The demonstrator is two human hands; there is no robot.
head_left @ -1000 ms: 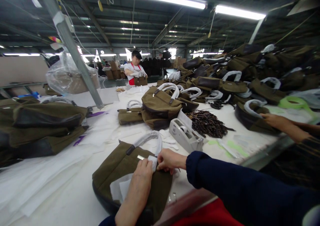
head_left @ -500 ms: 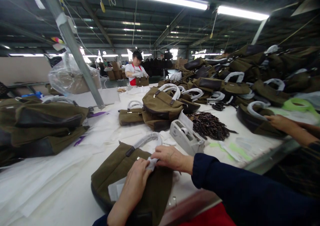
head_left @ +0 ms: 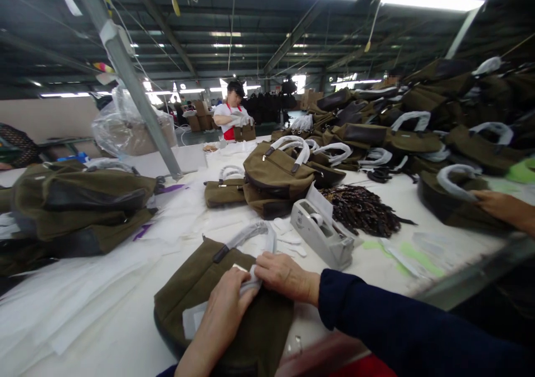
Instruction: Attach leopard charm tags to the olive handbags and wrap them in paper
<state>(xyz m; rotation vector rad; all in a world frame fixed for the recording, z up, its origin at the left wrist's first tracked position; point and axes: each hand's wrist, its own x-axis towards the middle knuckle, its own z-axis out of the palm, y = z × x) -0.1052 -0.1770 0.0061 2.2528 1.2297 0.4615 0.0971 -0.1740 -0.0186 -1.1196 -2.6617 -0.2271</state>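
An olive handbag (head_left: 184, 282) with dark trim lies on the white table in front of me. Its far handle (head_left: 251, 233) arches up, covered in whitish wrapping. My left hand (head_left: 223, 307) rests over the bag, thumb and fingers closed on a strip of white wrapping (head_left: 249, 284) at the near handle. Close beside it, my right hand (head_left: 284, 275) pinches the same wrapping; its fingertips hide part of the grip. A white paper piece (head_left: 193, 318) lies on the bag by my left wrist. Beyond my right hand stands a grey tape dispenser (head_left: 321, 235).
Dark tassel-like strips (head_left: 363, 210) lie behind the dispenser. Olive bags are stacked at left (head_left: 83, 204), centre (head_left: 280, 174) and far right (head_left: 418, 104). White sheets (head_left: 96, 293) cover the left tabletop. A co-worker's hand (head_left: 504, 207) touches a bag at right. Another person (head_left: 234, 112) stands across the table.
My right hand has shifted slightly and its fingers have curled in closer to my left. The view has swung a little left, so the surroundings appear further right.
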